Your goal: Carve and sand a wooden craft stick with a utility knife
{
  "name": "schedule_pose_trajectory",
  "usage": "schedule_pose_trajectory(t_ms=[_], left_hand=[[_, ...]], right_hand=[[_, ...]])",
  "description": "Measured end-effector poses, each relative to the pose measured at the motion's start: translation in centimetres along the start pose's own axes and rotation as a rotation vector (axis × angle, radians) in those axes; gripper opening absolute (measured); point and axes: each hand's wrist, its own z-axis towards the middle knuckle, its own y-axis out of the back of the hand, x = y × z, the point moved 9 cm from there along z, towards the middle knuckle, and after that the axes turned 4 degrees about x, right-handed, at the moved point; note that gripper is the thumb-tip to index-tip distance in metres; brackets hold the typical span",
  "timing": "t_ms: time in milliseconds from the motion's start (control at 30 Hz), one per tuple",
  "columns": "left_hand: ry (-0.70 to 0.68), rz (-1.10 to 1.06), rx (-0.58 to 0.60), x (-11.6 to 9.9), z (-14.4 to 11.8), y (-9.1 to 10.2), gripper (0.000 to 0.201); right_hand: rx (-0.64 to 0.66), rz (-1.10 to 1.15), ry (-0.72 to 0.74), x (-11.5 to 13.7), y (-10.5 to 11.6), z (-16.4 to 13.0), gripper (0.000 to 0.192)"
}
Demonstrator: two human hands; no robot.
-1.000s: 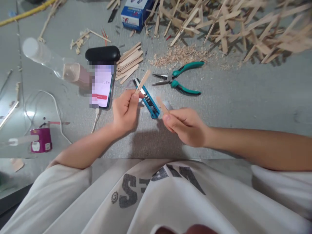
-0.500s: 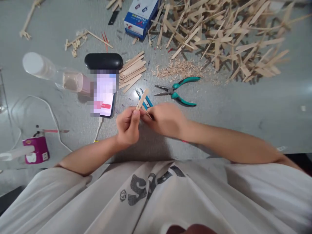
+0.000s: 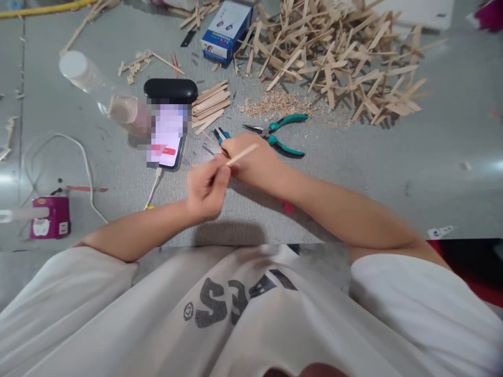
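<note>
My left hand (image 3: 208,188) is closed, pinching a flat wooden craft stick (image 3: 243,154) between thumb and fingers; the stick slants up to the right, in front of my right hand. My right hand (image 3: 251,159) is curled close against the left fingertips. A thin pale stick (image 3: 212,140) runs into its fingers, which are partly hidden. Just past those fingers, a blue-handled tool (image 3: 220,133) shows only its end; the hand covers the rest. Teal-handled needle-nose pliers (image 3: 271,131) lie open beyond my right hand.
A large heap of crossed craft sticks (image 3: 334,57) and wood shavings (image 3: 275,103) lie at the back. Around my left side are loose sticks (image 3: 212,104), a phone (image 3: 167,136), a black case (image 3: 170,90), a clear bottle (image 3: 94,84) and a purple box (image 3: 51,217). A blue-white box (image 3: 228,31) stands behind.
The left hand's stick has turned from steep to a flatter slant to the right. My right hand has moved forward, covering more of the blue tool. The whole view has shifted slightly.
</note>
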Motion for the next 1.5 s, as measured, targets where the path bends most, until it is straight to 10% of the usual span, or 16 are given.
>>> schedule_pose_trajectory(t_ms=[133, 433, 767, 900, 1233, 1500], left_hand=[[-0.218, 0.005, 0.256, -3.0, -0.6, -2.0, 0.022], [0.308, 0.002, 0.471, 0.8, -1.5, -3.9, 0.032], [0.607, -0.150, 0.359, 3.9, -2.1, -3.8, 0.046], [0.670, -0.256, 0.330, 4.4, -2.6, -4.1, 0.055], [0.721, -0.515, 0.292, 4.3, -2.5, -5.2, 0.066], [0.691, -0.384, 0.343, 3.6, -2.6, -5.1, 0.064]], right_hand=[[-0.035, 0.010, -0.031, -0.5, -0.1, -0.1, 0.034], [-0.201, 0.077, -0.126, -8.8, -1.0, -6.9, 0.024], [-0.098, 0.144, -0.174, -10.8, -4.1, -9.7, 0.044], [-0.151, 0.254, -0.125, -11.9, -3.2, -9.8, 0.009], [-0.541, 0.706, 0.250, -7.9, -1.0, -9.4, 0.018], [-0.366, 1.141, 0.299, -6.6, -3.7, -7.8, 0.035]])
